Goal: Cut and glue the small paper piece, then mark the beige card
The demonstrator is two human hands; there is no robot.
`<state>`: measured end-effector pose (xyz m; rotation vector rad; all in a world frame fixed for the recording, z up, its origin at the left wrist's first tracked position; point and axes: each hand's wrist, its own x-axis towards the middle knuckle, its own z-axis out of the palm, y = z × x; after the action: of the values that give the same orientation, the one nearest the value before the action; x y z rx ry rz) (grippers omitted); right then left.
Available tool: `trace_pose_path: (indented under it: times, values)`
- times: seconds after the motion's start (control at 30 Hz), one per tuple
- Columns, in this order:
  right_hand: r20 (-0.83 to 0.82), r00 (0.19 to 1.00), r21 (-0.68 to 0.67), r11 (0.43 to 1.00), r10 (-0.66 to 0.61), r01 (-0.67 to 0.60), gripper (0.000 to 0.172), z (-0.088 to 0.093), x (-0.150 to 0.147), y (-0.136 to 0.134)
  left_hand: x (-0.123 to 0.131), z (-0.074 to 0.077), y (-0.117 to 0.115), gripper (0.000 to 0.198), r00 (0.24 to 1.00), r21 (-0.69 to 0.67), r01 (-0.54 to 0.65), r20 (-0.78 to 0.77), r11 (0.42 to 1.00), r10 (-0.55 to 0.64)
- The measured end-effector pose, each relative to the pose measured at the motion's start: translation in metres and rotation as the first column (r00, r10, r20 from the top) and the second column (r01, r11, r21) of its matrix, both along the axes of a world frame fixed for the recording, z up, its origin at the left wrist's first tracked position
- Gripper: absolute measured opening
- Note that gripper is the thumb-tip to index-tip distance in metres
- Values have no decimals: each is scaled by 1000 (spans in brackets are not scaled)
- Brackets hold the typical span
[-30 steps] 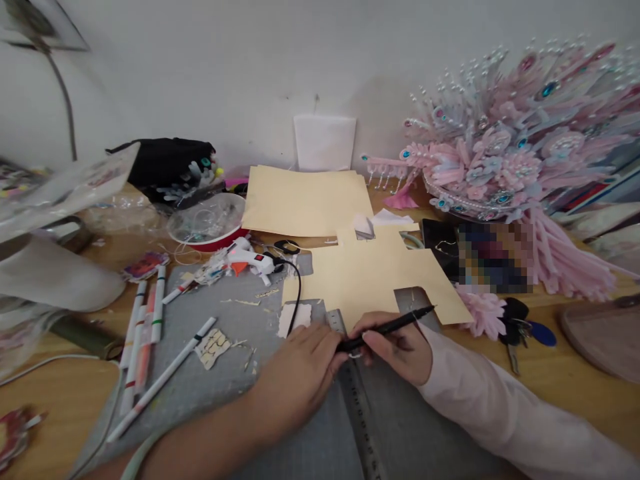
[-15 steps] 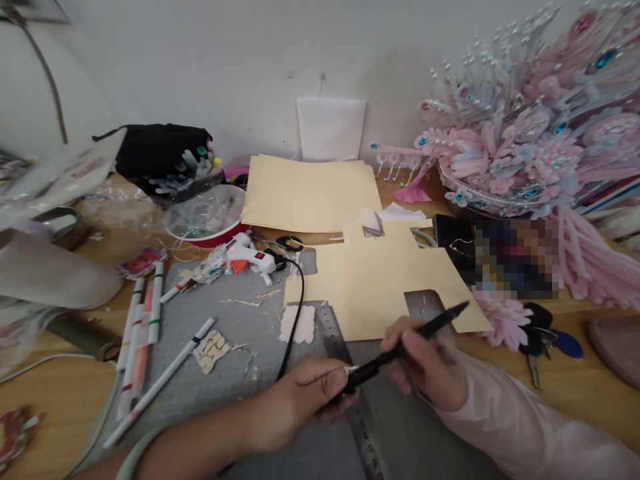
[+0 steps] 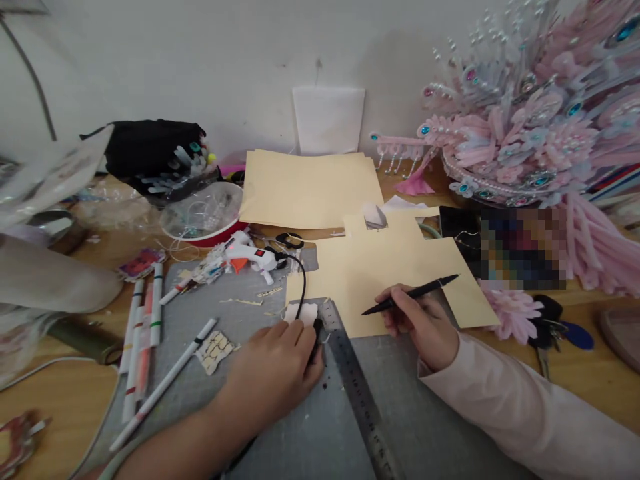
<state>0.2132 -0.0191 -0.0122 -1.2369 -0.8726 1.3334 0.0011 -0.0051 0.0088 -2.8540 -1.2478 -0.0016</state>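
Observation:
My right hand (image 3: pixel 420 323) is closed around a black pen (image 3: pixel 427 288), held aslant over the cream card sheet (image 3: pixel 385 260) with its pointed lower end just above the card. Square notches are cut into that sheet. My left hand (image 3: pixel 277 360) rests on the grey cutting mat, fingers curled, with a short black pen cap (image 3: pixel 317 339) between thumb and fingers. Its knuckles partly hide a small white card with a wavy edge (image 3: pixel 303 311). Between the hands, a steel ruler (image 3: pixel 363 400) lies slanting on the mat.
A white glue gun (image 3: pixel 250 255) with its cable lies behind my left hand. Several white markers (image 3: pixel 145 340) are at left. A red-rimmed bowl (image 3: pixel 220 235) and stacked cream sheets (image 3: pixel 310 190) stand behind; a pink headdress (image 3: pixel 530 153) and keys (image 3: pixel 547 327) are at right.
My hands have moved apart, and the pen is out of my left hand. My left hand has gone left to the wavy-edged card; my right hand has turned the pen's point down toward the sheet.

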Motion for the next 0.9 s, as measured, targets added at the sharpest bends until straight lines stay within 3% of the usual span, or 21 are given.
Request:
trace_pose_path:
  times: [0.2, 0.3, 0.37, 0.5, 0.9]
  values:
    - [36, 999, -41, 999, 23, -22, 40, 2, -2, 3, 4, 5, -10, 28, 997, 105, -65, -40, 992, 70]
    - [60, 997, -39, 998, 52, -49, 39, 3, -2, 2, 7, 4, -20, 35, 995, 165, 72, 55, 984, -82]
    - [82, 994, -41, 997, 75, -72, 39, 3, -2, 2, 7, 0, -27, 47, 974, 131, 190, 96, 973, -204]
    - [114, 988, -27, 995, 102, -100, 40, 3, -2, 3, 5, -10, -33, 67, 969, 20, 228, 87, 973, -229]
    - [294, 955, 139, 988, 27, -70, 39, 3, 2, 3, 2, -6, -27, 60, 960, -197, 268, 134, 943, -245]
